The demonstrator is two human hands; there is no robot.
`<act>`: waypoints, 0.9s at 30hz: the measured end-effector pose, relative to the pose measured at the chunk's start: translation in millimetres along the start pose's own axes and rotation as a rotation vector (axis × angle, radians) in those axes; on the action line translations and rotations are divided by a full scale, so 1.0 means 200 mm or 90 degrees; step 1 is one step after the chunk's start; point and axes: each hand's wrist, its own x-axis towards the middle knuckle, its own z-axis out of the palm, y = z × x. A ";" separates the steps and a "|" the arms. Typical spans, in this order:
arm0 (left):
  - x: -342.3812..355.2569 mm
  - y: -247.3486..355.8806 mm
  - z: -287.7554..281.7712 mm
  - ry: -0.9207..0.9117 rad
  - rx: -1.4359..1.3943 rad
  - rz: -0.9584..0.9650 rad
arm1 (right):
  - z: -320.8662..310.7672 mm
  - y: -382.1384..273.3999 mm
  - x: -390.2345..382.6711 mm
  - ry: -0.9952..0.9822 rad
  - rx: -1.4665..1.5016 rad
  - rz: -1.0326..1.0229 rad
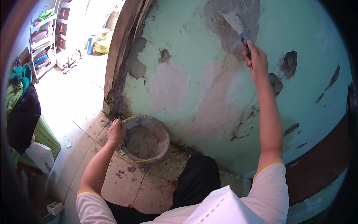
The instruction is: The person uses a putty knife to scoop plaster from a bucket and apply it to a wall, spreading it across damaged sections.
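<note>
My right hand point(256, 56) is raised to the wall, closed around the dark handle of a putty knife point(235, 23). Its pale, smeared blade lies against a large grey plaster patch point(250, 11) on the green wall point(179, 41). Low on the left, my left hand point(116, 131) is closed beside a round bucket point(167, 139), at its left rim. Something dark shows at these fingers, but I cannot make out what it is. Grey, wet-looking mortar point(145, 141) fills part of the bucket, which stands on the floor near the wall's foot.
Crumbs of mortar litter the floor tiles point(121, 179) around the bucket. A worn wooden door frame point(123, 44) edges the wall. Beyond it are a rack point(43, 41) and a yellow gas cylinder point(101, 42). A green basket point(47, 136) stands at left; bare gouges point(289, 64) mark the wall.
</note>
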 end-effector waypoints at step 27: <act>0.05 -0.04 0.01 -0.068 0.025 0.000 | -0.16 -0.10 0.08 0.046 -0.283 -0.118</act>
